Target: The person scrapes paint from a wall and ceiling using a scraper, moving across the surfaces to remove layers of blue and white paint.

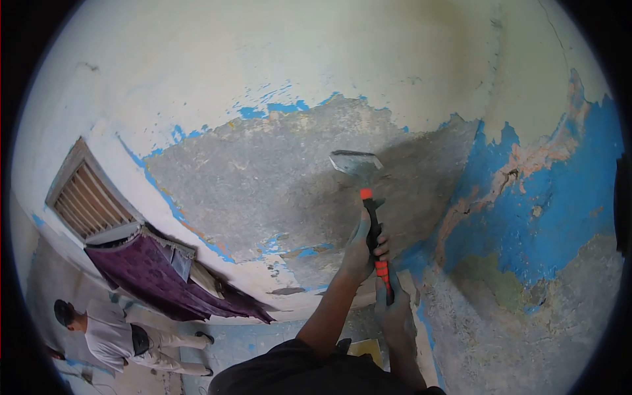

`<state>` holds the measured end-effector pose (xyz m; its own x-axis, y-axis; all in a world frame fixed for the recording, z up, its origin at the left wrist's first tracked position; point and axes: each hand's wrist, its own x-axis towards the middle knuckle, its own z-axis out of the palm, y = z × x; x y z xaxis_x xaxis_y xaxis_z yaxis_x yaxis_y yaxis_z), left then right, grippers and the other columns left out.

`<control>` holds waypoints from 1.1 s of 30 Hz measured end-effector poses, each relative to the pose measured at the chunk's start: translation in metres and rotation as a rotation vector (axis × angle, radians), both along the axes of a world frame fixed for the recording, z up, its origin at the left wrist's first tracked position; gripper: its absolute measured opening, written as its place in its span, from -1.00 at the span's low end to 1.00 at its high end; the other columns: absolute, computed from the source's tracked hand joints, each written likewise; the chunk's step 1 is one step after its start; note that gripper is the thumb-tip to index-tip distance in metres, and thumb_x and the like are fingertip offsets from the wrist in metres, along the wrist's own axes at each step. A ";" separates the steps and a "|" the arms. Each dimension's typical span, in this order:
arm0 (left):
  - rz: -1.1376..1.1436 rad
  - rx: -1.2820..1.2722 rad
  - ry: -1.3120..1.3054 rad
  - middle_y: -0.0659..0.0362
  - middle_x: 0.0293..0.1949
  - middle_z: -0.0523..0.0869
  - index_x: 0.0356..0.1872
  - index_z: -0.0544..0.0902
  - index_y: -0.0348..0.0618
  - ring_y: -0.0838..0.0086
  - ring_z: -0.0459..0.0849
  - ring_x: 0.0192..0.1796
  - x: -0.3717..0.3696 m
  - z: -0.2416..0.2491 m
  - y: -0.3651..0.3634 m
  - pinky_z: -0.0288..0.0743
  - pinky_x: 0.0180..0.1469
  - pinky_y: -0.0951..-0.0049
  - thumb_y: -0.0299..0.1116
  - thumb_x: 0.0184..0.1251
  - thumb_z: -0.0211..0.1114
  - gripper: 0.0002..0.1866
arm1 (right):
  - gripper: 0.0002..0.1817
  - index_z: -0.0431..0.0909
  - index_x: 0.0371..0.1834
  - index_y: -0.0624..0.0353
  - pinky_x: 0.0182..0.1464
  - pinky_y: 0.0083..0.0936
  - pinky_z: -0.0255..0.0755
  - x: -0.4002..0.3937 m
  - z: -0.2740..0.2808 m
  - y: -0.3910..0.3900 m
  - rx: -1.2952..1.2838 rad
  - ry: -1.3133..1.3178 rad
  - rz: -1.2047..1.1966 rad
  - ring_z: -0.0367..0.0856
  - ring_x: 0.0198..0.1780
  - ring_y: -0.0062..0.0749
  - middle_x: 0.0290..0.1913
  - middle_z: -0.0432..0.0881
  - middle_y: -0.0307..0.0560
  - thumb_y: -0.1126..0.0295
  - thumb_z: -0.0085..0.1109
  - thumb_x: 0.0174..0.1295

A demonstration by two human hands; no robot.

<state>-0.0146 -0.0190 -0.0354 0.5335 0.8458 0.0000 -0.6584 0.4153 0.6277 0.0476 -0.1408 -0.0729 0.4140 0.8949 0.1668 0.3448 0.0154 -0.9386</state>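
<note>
Both of my hands grip a scraper [366,187] with a black and orange handle and a wide metal blade. The blade rests flat against bare grey plaster [263,184] where the paint has come off the wall. My left hand [362,249] is shut around the middle of the handle. Just below it, my right hand [395,308] is closed on the handle's lower end. Both hands are dusty, and my forearms rise from the bottom of the view.
White paint [296,52] covers the wall above the scraped patch, and flaking blue paint [553,210] lies to the right. At left are a slatted vent [89,201] and a purple cloth [158,276]. Another person in a grey shirt [108,337] is at the lower left.
</note>
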 end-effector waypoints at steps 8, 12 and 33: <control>0.015 -0.004 0.030 0.37 -0.57 0.29 -0.17 0.35 0.07 0.70 0.18 -0.70 0.002 0.027 -0.001 0.14 -0.70 0.61 0.18 0.44 0.00 -0.60 | -0.53 0.37 0.28 0.40 -0.46 -0.55 0.39 -0.001 0.006 -0.006 0.146 -0.056 0.031 0.50 -0.54 -0.55 -0.54 0.53 0.00 0.42 0.06 0.34; -0.028 -0.008 0.029 0.42 -0.60 0.26 -0.02 0.36 0.19 0.73 0.16 -0.71 0.005 0.041 0.005 0.13 -0.74 0.67 0.12 0.51 -0.07 -0.69 | -0.52 0.36 0.29 0.40 -0.49 -0.54 0.39 -0.005 0.020 -0.001 0.141 -0.001 0.006 0.50 -0.59 -0.52 -0.60 0.51 -0.01 0.41 0.06 0.34; -0.062 0.038 0.146 0.38 -0.59 0.28 0.27 0.33 0.17 0.72 0.17 -0.70 0.018 0.056 0.020 0.10 -0.73 0.67 0.07 0.51 -0.03 -0.56 | -0.52 0.37 0.28 0.41 -0.54 -0.55 0.35 -0.008 0.007 0.024 0.189 0.041 -0.094 0.49 -0.62 -0.54 -0.66 0.47 -0.03 0.39 0.08 0.34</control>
<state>0.0034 0.0011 0.0206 0.5816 0.8119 -0.0501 -0.5330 0.4269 0.7306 0.0393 -0.1169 -0.0659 0.5045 0.8062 0.3090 0.3144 0.1618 -0.9354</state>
